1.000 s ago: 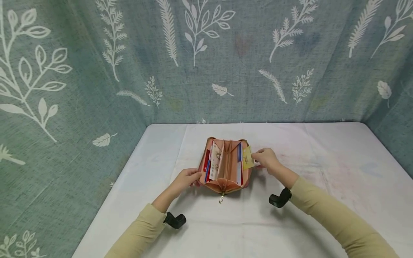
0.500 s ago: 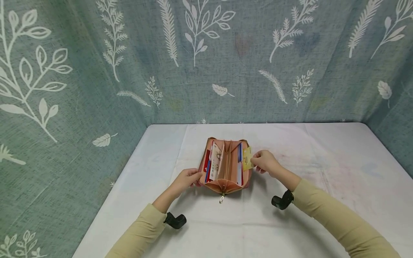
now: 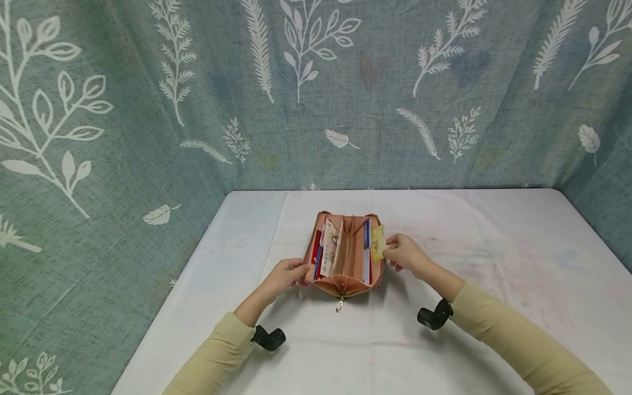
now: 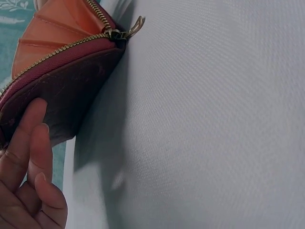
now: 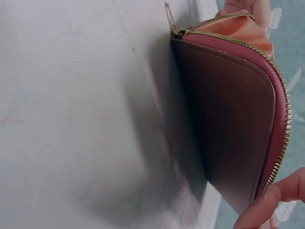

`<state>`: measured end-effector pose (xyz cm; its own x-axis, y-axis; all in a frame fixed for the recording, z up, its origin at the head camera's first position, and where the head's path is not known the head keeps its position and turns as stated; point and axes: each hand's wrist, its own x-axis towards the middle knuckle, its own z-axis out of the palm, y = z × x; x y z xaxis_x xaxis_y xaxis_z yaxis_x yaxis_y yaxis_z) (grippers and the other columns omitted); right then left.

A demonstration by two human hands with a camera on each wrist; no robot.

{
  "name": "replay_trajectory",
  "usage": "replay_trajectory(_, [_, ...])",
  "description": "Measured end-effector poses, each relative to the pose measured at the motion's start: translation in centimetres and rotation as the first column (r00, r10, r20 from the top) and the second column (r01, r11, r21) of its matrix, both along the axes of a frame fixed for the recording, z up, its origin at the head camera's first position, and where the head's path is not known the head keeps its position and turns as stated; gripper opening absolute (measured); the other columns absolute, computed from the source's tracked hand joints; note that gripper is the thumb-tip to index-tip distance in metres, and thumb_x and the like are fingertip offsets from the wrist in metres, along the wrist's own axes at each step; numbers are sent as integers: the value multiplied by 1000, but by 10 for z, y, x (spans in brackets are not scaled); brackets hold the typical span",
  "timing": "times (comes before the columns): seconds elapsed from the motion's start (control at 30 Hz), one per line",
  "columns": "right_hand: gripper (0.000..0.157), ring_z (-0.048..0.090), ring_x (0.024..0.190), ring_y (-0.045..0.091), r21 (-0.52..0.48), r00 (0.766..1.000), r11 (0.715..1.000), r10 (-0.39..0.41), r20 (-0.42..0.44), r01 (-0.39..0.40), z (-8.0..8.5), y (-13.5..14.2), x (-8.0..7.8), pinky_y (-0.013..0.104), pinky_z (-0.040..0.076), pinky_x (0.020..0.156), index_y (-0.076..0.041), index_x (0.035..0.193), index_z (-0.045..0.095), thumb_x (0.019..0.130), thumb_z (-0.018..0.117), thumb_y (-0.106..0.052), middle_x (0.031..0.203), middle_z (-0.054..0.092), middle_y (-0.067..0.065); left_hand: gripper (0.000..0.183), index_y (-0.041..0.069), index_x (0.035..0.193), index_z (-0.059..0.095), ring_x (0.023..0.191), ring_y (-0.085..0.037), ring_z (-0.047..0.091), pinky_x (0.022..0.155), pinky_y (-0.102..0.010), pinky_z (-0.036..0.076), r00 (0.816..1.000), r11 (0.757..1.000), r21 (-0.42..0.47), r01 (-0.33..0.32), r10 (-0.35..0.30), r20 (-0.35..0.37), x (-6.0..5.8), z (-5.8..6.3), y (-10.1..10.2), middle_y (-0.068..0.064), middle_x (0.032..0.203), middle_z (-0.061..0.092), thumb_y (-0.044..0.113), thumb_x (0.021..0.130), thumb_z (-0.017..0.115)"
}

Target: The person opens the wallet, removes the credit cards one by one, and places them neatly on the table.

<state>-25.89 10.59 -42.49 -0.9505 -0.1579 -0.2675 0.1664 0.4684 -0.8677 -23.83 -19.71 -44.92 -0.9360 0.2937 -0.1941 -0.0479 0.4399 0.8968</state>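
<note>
Already unzipped: one wallet (image 3: 345, 283), found just right of the left hand (image 3: 286, 273), by which its edge is gripped; one yellow card (image 3: 377, 243), pinched by the right hand (image 3: 405, 254), apparently part-slotted, not yet released.

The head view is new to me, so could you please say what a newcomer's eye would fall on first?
Most likely the open, peach-lined wallet on the white table, gripped at its left edge by the left hand. Next, perhaps, the bright yellow card at the wallet's right side, with the right hand at its outer edge. Behind the table hangs a green-grey cloth with large white leaf prints.
</note>
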Motion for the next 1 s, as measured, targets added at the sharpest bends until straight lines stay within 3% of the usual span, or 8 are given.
replay_trajectory(0.37, [34, 51, 60, 15, -45, 999, 999, -25, -32, 24, -4, 2, 5, 28, 45, 52, 7, 115, 41, 84, 46, -6, 78, 52, 7, 29, -6, 102, 60, 64, -9, 59, 57, -25, 40, 1000, 1000, 11, 9, -9, -6, 0, 0, 1, 2, 72, 64, 20, 93, 50])
replay_trajectory(0.6, [32, 48, 54, 11, -35, 999, 999, -38, -36, 36, 1, 5, 5, 26, 45, 51, 7, 113, 41, 84, 43, -7, 73, 54, 6, 26, -10, 101, 58, 67, -14, 61, 58, -27, 41, 1000, 1000, 17, 20, -20, 3, 16, 30, 10, 1, 71, 63, 12, 94, 47])
replay_trajectory(0.83, [34, 48, 54, 11, -41, 999, 998, -45, -17, 44, 12, 16, 4, 25, 46, 52, 9, 115, 41, 85, 43, -7, 71, 54, 6, 27, -11, 104, 58, 66, -13, 61, 57, -26, 41, 1000, 999, 19, 29, -29, -3, 16, 31, 10, -1, 75, 65, 11, 93, 47])
replay_trajectory(1.0, [34, 49, 57, 12, -57, 999, 998, -36, -5, 36, 20, 31, 2, 26, 46, 54, 8, 116, 43, 86, 44, -8, 71, 54, 4, 27, -12, 103, 58, 65, -14, 61, 57, -27, 41, 1000, 999, 22, 30, -30, -5, 10, 23, 7, 0, 74, 65, 11, 93, 47])
